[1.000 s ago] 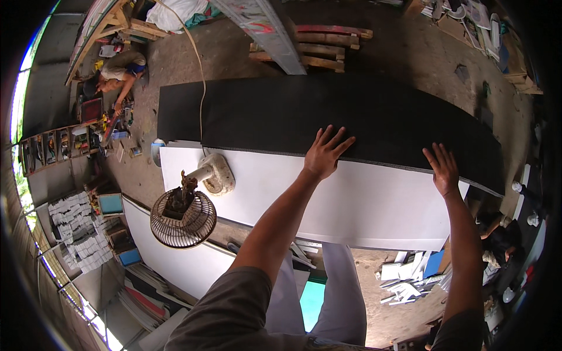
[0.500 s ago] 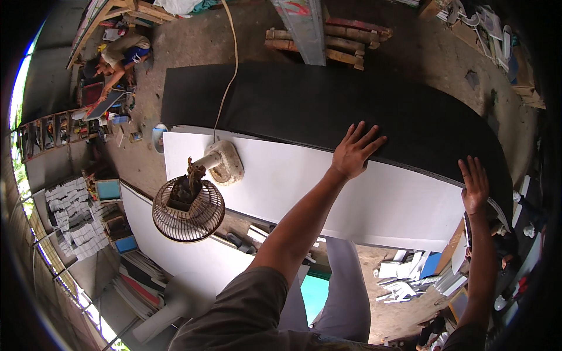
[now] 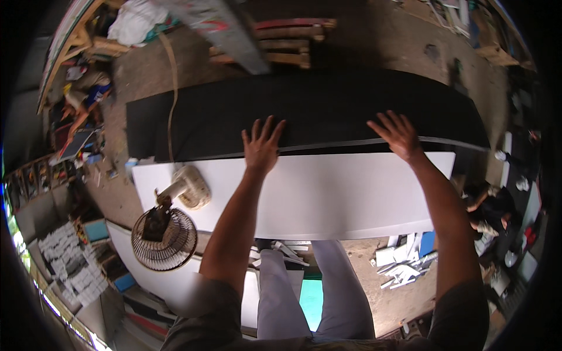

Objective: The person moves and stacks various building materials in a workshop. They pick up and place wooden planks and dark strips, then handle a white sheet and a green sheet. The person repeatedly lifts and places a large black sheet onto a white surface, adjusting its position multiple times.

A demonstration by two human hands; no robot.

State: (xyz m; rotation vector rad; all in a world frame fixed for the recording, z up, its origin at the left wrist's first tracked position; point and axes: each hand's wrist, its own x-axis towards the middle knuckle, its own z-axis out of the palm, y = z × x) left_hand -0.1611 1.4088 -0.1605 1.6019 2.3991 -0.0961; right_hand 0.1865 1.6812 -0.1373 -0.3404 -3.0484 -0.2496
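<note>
A long black sheet lies across the far side of the work surface, its near edge running beside a white sheet. My left hand rests with spread fingers on the near edge of the black sheet, left of the middle. Farther right, my right hand presses on the same edge, fingers apart and palm down. Neither hand grips anything. A second black layer seems to show under the upper one at its near edge. On the left end of the white sheet stands a fan with a dirty white base.
A cord hangs over the black sheet at left. Beyond it stand a grey metal post and stacked timber. White offcuts lie on the floor at right. One person crouches at far left, another at right.
My view has shifted. Both hands have moved left along the black sheet's edge. That sheet now lies straighter beside the white one, with a dark strip between them on the right.
</note>
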